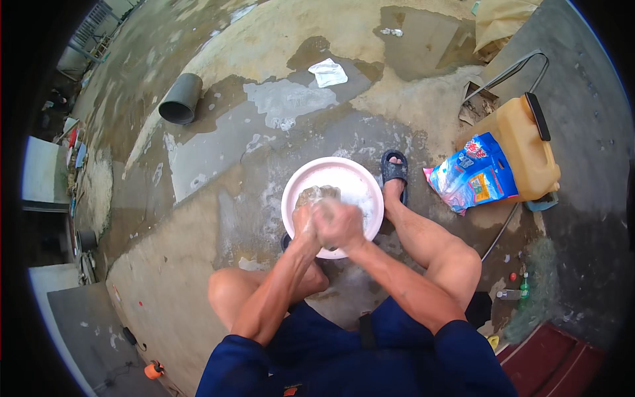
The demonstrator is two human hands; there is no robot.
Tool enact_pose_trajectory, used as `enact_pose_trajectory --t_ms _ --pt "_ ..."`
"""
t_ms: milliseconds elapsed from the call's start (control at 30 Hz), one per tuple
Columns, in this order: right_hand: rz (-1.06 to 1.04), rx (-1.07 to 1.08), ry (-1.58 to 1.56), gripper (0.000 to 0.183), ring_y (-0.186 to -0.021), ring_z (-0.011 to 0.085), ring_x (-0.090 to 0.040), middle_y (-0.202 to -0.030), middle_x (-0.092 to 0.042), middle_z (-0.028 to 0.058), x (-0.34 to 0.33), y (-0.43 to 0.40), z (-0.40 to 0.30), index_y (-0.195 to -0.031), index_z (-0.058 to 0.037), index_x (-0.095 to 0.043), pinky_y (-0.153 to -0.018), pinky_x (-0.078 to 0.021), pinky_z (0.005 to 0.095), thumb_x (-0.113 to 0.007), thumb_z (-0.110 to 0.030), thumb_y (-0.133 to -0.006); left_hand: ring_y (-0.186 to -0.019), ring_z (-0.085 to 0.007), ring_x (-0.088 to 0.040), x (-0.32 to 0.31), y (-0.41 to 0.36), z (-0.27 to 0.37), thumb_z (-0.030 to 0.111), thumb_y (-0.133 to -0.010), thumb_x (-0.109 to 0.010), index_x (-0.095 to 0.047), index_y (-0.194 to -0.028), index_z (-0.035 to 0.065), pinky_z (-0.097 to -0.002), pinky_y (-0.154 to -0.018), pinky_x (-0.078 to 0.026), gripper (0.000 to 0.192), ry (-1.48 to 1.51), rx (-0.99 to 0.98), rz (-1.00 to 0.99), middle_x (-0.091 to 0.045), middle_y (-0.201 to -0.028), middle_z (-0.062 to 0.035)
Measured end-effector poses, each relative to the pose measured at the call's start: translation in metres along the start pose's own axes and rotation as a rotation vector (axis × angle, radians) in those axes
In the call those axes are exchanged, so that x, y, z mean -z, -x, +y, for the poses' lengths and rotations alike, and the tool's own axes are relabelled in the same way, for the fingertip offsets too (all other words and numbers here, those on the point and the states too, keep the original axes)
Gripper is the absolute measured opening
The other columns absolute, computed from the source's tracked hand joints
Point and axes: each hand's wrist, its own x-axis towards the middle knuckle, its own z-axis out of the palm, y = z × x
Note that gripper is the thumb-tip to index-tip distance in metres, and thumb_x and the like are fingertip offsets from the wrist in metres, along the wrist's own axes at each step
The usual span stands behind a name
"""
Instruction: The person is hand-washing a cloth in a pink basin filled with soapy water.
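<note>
A round pale pink plastic basin (290,184) stands on the wet ground before me, with white suds (342,178) in it. Over its near half, my left hand (306,223) and my right hand (340,223) are pressed together, fingers curled around a wet, brownish-grey cloth (320,192). Part of the cloth bulges out beyond my knuckles, above the suds. Motion blurs the right hand most, and the fingers hide much of what lies between the palms.
To the right, a blue detergent bag (474,173) leans on a yellowish plastic jerrycan (531,149), near a long-handled metal dustpan (478,101). A white cloth (328,73) and a grey bucket on its side (181,99) lie farther off. Bottles (524,285) are at the lower right.
</note>
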Motion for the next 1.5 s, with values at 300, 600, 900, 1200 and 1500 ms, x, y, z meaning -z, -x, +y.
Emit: enact_pose_trajectory --t_ms 300,600,900,1200,1500 --pt "0.013 -0.735 -0.922 0.082 -0.125 0.0232 -0.051 -0.133 -0.054 0.0169 0.012 -0.006 -0.005 -0.139 0.0016 -0.045 -0.105 -0.0391 0.0341 -0.078 -0.047 -0.083 -0.114 -0.0256 -0.057 -0.11 0.029 0.026 0.027 -0.093 -0.063 -0.049 -0.136 0.0008 -0.0403 -0.098 -0.046 0.052 -0.4 -0.217 0.469 -0.057 -0.127 -0.0138" --pt "0.03 0.308 0.028 0.04 -0.069 0.0292 -0.064 -0.081 -0.058 0.0097 0.025 0.002 -0.053 -0.102 -0.0149 -0.068 -0.061 -0.052 0.0395 -0.079 -0.015 -0.063 -0.105 -0.0304 -0.061 -0.088 0.022 0.071 0.058 -0.09 -0.062 -0.06 -0.121 0.0046 -0.0413 -0.092 -0.051 0.061 -0.038 0.664 0.031 -0.062 -0.116 -0.015" --pt "-0.051 -0.269 -0.188 0.028 -0.075 0.0323 -0.07 -0.082 -0.071 0.0204 0.037 -0.018 0.023 -0.094 -0.0061 -0.072 -0.067 -0.0554 0.0386 -0.063 -0.019 -0.071 -0.073 -0.021 -0.062 -0.082 0.024 0.011 0.021 -0.088 -0.058 -0.067 -0.097 0.0002 -0.0359 -0.065 -0.051 0.025 -0.323 0.034 0.384 -0.065 -0.086 -0.0087" --pt "-0.135 -0.329 -0.118 0.042 -0.091 0.0328 -0.069 -0.097 -0.07 0.0173 0.025 0.0 0.012 -0.117 -0.0049 -0.057 -0.083 -0.0511 0.0389 -0.063 -0.023 -0.08 -0.091 -0.0222 -0.064 -0.107 0.034 0.04 0.013 -0.087 -0.054 -0.06 -0.115 -0.0023 -0.0356 -0.078 -0.053 0.033 -0.325 -0.085 0.326 -0.064 -0.102 -0.0106" --pt "-0.166 -0.633 -0.675 0.099 -0.134 0.0328 -0.048 -0.138 -0.053 0.0267 0.02 -0.015 0.035 -0.15 0.0053 -0.028 -0.11 -0.0357 0.037 -0.075 -0.049 -0.081 -0.113 -0.024 -0.054 -0.118 0.035 0.019 0.05 -0.101 -0.049 -0.055 -0.123 -0.0045 -0.04 -0.102 -0.04 0.059 -0.611 -0.198 0.212 -0.061 -0.117 -0.0144"
